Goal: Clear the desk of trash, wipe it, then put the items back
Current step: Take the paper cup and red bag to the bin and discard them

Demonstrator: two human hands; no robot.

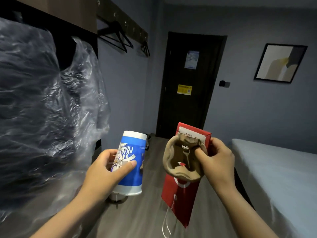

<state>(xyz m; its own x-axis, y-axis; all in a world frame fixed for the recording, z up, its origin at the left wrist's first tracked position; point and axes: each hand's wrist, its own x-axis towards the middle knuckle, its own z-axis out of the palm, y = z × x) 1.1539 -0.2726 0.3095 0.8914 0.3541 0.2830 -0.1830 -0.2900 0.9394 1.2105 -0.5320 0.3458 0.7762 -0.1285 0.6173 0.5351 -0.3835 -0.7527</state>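
Mid-air over the wood floor point(145, 217), nothing on a desk. Left hand point(103, 170) wraps a blue-and-white paper cup point(132, 170), thumb across the printed side. The print reads upside down, the long axis is near vertical, and the upper end tips slightly right. Right hand point(220, 162), level with the left and apart from it, grips a flat red paper bag point(181, 196), glossy, long axis roughly vertical, white cord handle hanging off the low end. Its thumb pins a crumpled brown paper piece point(180, 162), squashed bowl-like, against the bag's face. Bed point(274, 169) at right.
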